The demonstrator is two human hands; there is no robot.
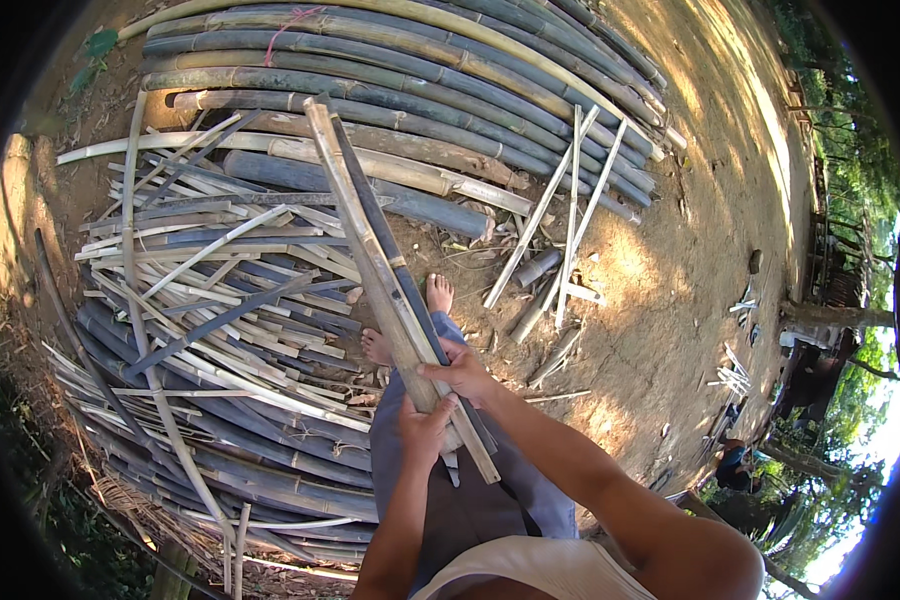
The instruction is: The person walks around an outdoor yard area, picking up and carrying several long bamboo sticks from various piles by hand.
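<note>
Several long split bamboo strips (372, 260), pale and dark, stand slanted in front of my body, their far ends up and to the left. My right hand (460, 374) is closed around them partway down, fingers across the pale faces. Lower on the same strips, my left hand (426, 428) grips them from the left side, its thumb close to the right hand. The strips' near ends reach over my lap. Just below my left hand a small grey pointed tip (453, 468) shows; what it belongs to is hidden.
A heap of split bamboo pieces (220, 270) lies to the left, over dark bamboo poles (270, 470). Long whole poles (410, 75) lie side by side at the far side. A few pale strips (570, 205) lean against them. My bare feet (439, 293) are on the dirt.
</note>
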